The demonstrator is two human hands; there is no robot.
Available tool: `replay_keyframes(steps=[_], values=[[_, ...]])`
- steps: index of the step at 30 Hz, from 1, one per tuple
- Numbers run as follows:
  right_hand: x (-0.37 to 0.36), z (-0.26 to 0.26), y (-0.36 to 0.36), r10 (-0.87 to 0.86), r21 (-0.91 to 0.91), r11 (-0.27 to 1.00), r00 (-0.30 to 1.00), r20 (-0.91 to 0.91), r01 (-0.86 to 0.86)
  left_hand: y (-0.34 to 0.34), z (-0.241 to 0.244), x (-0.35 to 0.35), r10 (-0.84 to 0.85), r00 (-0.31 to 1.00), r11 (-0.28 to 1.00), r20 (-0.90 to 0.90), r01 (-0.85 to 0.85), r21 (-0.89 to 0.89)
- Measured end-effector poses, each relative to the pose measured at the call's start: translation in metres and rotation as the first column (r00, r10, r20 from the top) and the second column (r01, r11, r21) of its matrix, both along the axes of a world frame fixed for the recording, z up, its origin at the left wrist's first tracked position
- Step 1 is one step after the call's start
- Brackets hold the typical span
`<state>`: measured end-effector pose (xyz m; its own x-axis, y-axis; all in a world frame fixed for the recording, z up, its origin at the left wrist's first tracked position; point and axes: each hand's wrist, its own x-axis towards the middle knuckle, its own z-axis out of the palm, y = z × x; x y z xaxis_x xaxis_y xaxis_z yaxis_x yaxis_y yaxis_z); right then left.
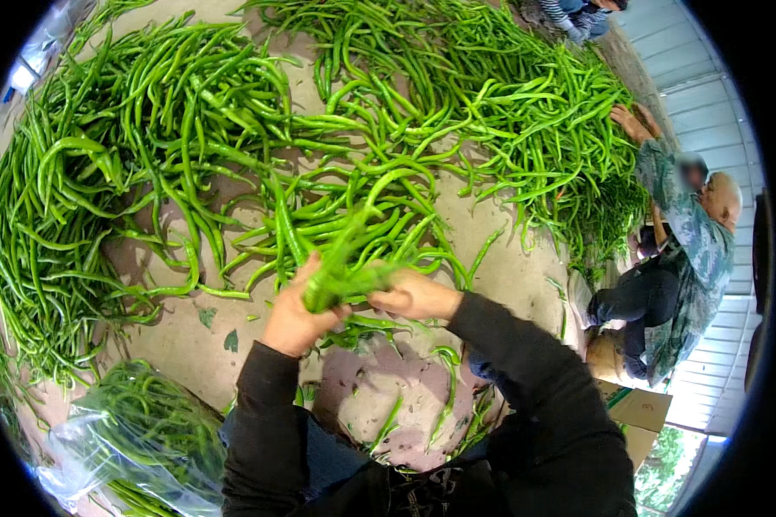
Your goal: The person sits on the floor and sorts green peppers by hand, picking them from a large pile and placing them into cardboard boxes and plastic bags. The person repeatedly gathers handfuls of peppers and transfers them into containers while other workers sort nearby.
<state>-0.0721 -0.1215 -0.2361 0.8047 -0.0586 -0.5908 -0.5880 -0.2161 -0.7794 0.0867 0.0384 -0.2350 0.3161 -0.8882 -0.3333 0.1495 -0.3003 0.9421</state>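
My left hand (297,310) is wrapped around a bunch of long green chili peppers (326,284), its thumb pressed across the lower end. Close on its right, my right hand (407,294) has curled fingers on green peppers at the side of that bunch; motion blur hides the exact grip. Just beyond both hands lies a loose spread of long green chili peppers (388,226) on the pale floor (174,329). Beneath my wrists, a few more peppers (449,388) are scattered on the floor between my legs.
Large pepper heaps rise at left (58,213) and right (556,142). A clear plastic bag of peppers (149,433) sits near my left arm. One seated person (685,258) reaches into the right heap; another person (579,19) is farther back. A cardboard box (640,413) stands lower right.
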Motion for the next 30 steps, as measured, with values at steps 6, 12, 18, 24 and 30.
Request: replay_keyframes(steps=[6,12,18,24,30], values=[[-0.018,0.081,-0.051,-0.044,0.314,0.944,0.980,-0.197,0.105,-0.019,0.022,-0.049,-0.208,0.974,0.938,0.087,0.224,-0.266],[0.022,-0.089,-0.142,-0.330,-0.790,0.560,0.942,0.063,0.249,-0.005,0.029,-0.028,0.306,0.551,0.848,-0.776,-0.528,-0.040],[-0.016,-0.119,-0.136,-0.056,-0.959,0.283,0.998,-0.028,-0.011,-0.005,0.013,-0.011,0.430,0.285,0.774,-0.857,-0.604,0.189],[-0.082,0.019,-0.182,0.103,-0.834,0.217,0.862,-0.497,-0.507,-0.024,-0.007,-0.037,0.313,0.341,0.930,-0.887,-0.298,0.214],[-0.110,0.110,-0.129,-0.336,-0.391,0.900,0.875,-0.348,0.190,-0.030,0.000,-0.050,0.169,0.308,0.973,-0.936,-0.206,0.108]])
